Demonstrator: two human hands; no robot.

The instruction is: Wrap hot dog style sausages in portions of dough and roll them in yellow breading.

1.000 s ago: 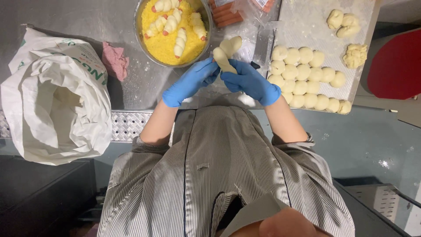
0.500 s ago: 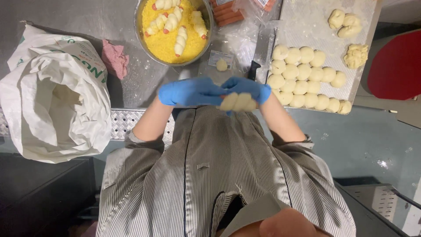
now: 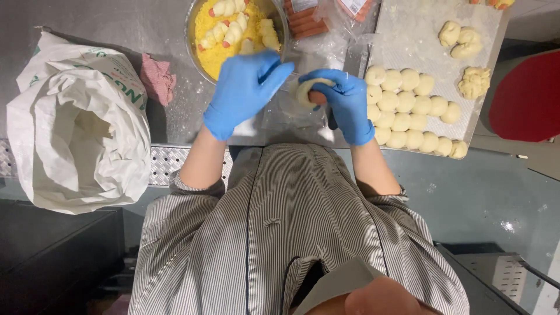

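Steel counter (image 3: 116, 23), white sack (image 3: 76, 122), pink cloth (image 3: 156, 77), crumb bowl (image 3: 192, 35), dough-ball board (image 3: 408, 46)

Left hand (image 3: 245, 87) spread flat, right hand (image 3: 344, 99) curled closed.

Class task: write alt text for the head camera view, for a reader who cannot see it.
Seen from above, a right hand in a blue glove holds a dough-wrapped sausage, while the gloved left hand hovers by a bowl of yellow crumbs. A tray of dough balls lies alongside.
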